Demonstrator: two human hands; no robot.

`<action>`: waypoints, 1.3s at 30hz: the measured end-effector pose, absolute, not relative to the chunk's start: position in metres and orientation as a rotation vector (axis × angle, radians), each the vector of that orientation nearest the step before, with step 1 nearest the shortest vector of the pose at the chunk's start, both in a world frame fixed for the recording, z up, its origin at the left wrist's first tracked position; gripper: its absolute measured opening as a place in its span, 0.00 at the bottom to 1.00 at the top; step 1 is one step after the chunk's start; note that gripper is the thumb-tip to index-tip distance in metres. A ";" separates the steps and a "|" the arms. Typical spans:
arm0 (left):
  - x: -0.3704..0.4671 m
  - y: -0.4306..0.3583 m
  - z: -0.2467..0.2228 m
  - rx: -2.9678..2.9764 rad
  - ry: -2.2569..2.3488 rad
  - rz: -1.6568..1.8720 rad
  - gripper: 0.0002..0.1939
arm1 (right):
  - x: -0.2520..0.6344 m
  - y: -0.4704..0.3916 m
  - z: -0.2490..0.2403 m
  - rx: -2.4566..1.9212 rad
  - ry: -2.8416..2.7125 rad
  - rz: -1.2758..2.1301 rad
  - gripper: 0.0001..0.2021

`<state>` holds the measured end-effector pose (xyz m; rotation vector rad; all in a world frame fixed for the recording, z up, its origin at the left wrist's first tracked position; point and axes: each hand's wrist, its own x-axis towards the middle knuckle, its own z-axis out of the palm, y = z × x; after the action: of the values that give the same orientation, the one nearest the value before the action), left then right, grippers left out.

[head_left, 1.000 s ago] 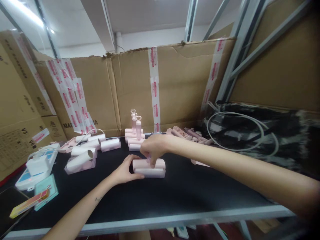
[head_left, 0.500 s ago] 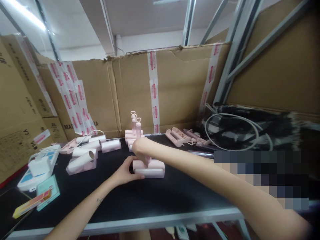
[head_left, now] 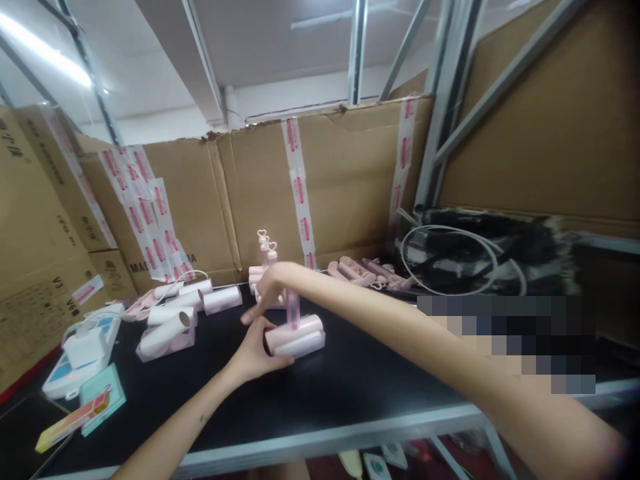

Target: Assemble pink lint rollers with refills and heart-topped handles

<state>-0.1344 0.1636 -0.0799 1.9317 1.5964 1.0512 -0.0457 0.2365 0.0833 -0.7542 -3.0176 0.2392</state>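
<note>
A tall cardboard wall [head_left: 255, 193] stands along the back of a black desk [head_left: 360, 393], whose pale metal front edge runs across the bottom of the view. The person's right forearm [head_left: 380, 327] slants over the desk from the lower right corner. At the far right lies a bunched black plastic sheet [head_left: 535, 260]; on the left, a cluster of white rolls [head_left: 167, 331]; at the back, pink rollers with upright handles [head_left: 257, 273] and, right of them, a pile of pink frames [head_left: 357, 270]. Near the middle of the desk, a pink and white roller in a clear case [head_left: 300, 343] lies with its long axis mostly left to right, its right end angled slightly away from the person. Its handle [head_left: 293, 310] rises from the middle, the top hidden by the forearm. The left hand [head_left: 253, 353] is nearer: its fingers and thumb are spread around the roller's left end, touching it. The right hand [head_left: 265, 293] hangs just beyond the left; the roller lies to the right of its fingertips and closer to the person. Those fingers point down and left, and whether they hold anything cannot be told. Black desktop shows to the roller's right and between it and the front edge.
</note>
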 end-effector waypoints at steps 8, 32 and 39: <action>-0.160 0.169 -0.077 1.989 1.400 1.108 0.50 | 0.084 0.300 0.106 -0.966 -2.922 0.007 0.15; -0.070 0.196 -0.017 1.185 0.700 1.548 0.28 | 0.213 0.423 -0.010 -1.292 -2.822 -0.545 0.07; -0.074 0.195 -0.013 1.112 0.703 1.495 0.36 | 0.155 0.346 0.030 -0.911 -2.323 0.159 0.15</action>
<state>-0.0737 0.1951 -0.0126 1.1124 0.7026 1.4950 0.1545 0.3459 0.0295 -0.9115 -2.3226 0.1590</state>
